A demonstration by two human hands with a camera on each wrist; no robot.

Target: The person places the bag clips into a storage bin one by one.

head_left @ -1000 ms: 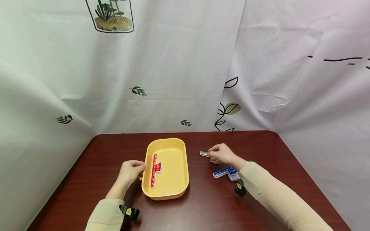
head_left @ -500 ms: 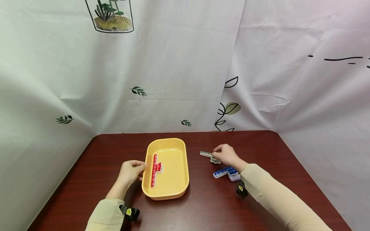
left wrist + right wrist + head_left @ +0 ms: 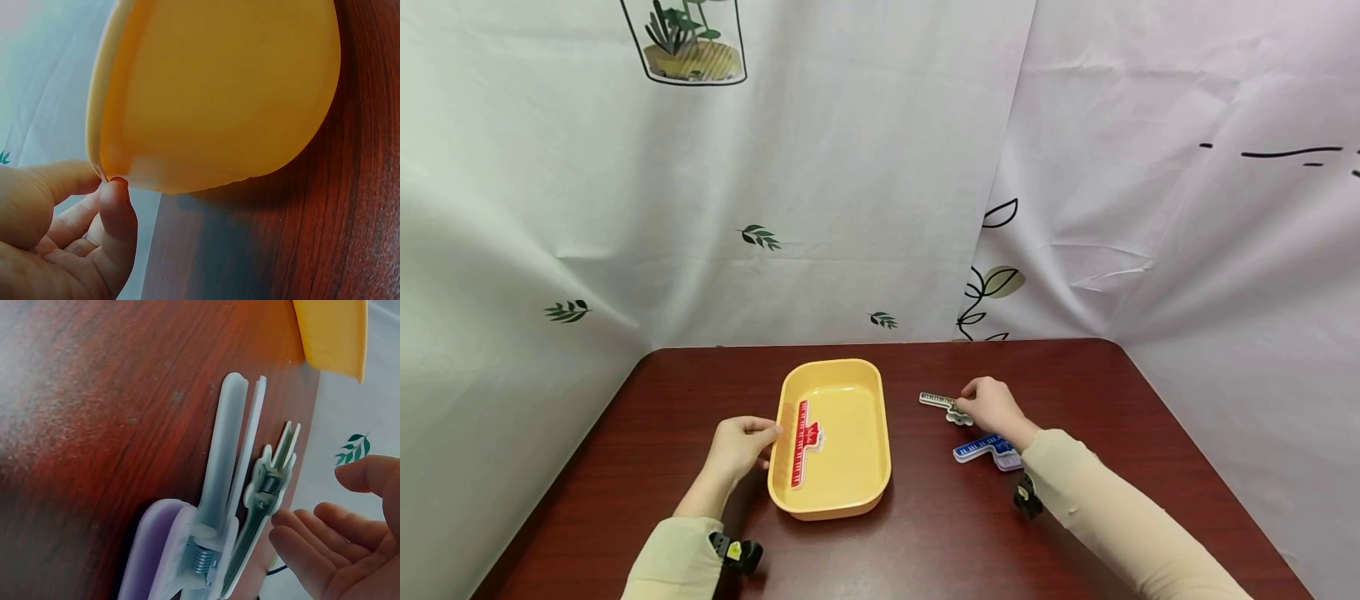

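Note:
My left hand [image 3: 735, 448] pinches the left rim of a yellow tray [image 3: 886, 433] between thumb and fingers; the left wrist view shows the grip on the tray's edge [image 3: 95, 119]. Inside the tray lies a red piano-key clip [image 3: 801, 442]. My right hand [image 3: 994, 407] is at a dark green and white piano-key clip [image 3: 934, 400] on the table. In the right wrist view its fingertips are against or very near this clip [image 3: 265, 494], with the thumb apart from it. A blue piano-key clip [image 3: 976, 447] with a lavender part lies nearer me, below the right wrist.
The dark red-brown wooden table [image 3: 917, 542] ends at a white patterned cloth [image 3: 850, 208] behind and at the sides. In the right wrist view the blue clip's pale underside and spring [image 3: 201, 559] stand close beside the green clip.
My right hand has drawn back slightly to the right along the green clip, uncovering more of it. The left hand and the tray have stayed still.

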